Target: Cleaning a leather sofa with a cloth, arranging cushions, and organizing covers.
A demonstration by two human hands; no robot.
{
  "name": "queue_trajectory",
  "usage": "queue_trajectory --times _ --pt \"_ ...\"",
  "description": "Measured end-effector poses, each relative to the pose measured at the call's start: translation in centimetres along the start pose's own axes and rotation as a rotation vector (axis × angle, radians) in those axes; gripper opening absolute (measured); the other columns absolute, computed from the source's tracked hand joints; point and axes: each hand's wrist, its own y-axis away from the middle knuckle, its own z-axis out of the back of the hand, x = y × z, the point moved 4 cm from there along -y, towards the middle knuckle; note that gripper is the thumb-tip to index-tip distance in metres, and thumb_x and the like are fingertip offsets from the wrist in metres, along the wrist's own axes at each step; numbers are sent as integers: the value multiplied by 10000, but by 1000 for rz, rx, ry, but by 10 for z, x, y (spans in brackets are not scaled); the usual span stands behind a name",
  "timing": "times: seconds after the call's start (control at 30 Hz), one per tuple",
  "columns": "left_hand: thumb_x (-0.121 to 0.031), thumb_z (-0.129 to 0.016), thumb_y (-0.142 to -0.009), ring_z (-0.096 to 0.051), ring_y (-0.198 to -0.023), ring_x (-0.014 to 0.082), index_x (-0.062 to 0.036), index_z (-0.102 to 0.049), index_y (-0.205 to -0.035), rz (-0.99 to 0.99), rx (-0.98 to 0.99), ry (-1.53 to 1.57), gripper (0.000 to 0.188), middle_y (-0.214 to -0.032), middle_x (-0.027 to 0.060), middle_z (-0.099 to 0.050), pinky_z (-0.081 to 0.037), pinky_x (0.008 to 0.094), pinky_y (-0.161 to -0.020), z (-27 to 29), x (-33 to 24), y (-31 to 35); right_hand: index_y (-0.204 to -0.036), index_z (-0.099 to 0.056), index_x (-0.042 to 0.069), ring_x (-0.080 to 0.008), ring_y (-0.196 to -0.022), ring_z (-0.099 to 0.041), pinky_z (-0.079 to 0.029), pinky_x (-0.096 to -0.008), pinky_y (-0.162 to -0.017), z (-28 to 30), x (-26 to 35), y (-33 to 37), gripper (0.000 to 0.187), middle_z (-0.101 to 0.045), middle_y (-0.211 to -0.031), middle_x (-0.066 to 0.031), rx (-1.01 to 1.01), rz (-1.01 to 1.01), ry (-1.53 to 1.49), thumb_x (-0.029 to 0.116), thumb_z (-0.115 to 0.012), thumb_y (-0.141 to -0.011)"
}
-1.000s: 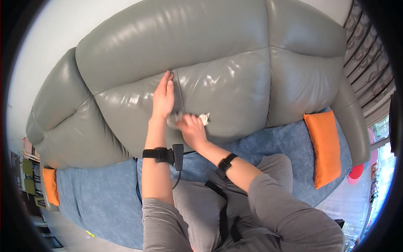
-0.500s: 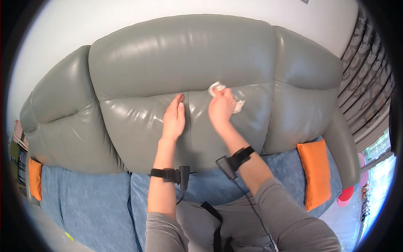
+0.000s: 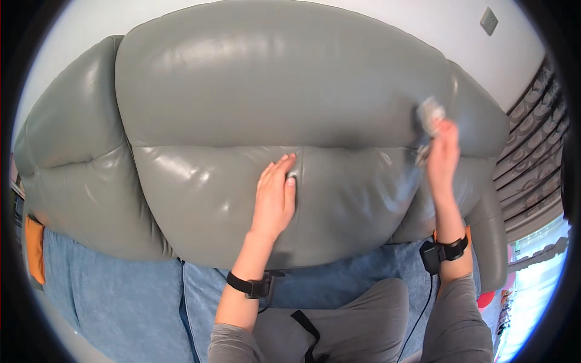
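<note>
A grey leather sofa backrest (image 3: 272,78) spans the view in front of me. My left hand (image 3: 276,192) rests flat on its lower cushion, beside the middle seam, fingers stretched out and nothing in them. Farther right, my right hand (image 3: 443,154) is closed on a crumpled whitish cloth (image 3: 431,115). The cloth is slightly blurred and sits by the seam between the middle and right back sections. Whether it touches the leather there I cannot tell. Each wrist carries a black strap with a small device.
Blue seat cushions (image 3: 115,290) lie below the backrest, with my knee over them. An orange pillow (image 3: 34,249) stands at the left end; another is mostly hidden behind my right forearm. A patterned curtain (image 3: 529,142) and a bright window are at the right.
My right hand has swept to the right with the cloth, from the middle section to its right edge. My left hand stays against the lower cushion near the middle seam.
</note>
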Motion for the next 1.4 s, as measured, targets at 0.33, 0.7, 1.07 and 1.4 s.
queue_trajectory --times 0.33,0.7,1.07,1.4 --pt "-177 -450 -850 -370 -1217 310 22 -362 -1244 112 150 596 450 -1285 196 -407 -261 398 -1036 -27 22 6 -863 -612 98 -243 -831 -488 -352 -375 -685 -241 228 -53 158 -514 -883 -51 -171 128 30 153 -576 -720" --pt "-106 -482 -831 -411 -1167 348 3 -471 -1146 86 130 147 333 -1195 204 -474 -280 425 -1020 38 -12 -5 -876 -634 84 -274 -789 -555 -441 -405 -654 -193 229 -110 185 -573 -883 -116 47 527 253 80 -545 -715" --pt "-152 -362 -910 -561 -836 288 -18 -539 -936 87 -159 -37 223 -867 143 -592 -436 366 -744 247 -45 -216 -783 -541 40 -321 -827 -535 -409 -435 -695 -304 252 -158 170 -548 -801 -163 218 -126 231 172 -449 -836" --pt "-194 -341 -931 -559 -930 232 9 -529 -1018 191 62 151 289 -977 143 -588 -421 322 -824 225 -16 -291 -768 -612 107 -249 -854 -543 -426 -375 -713 -279 268 -174 118 -562 -851 -77 451 -91 138 144 -505 -734"
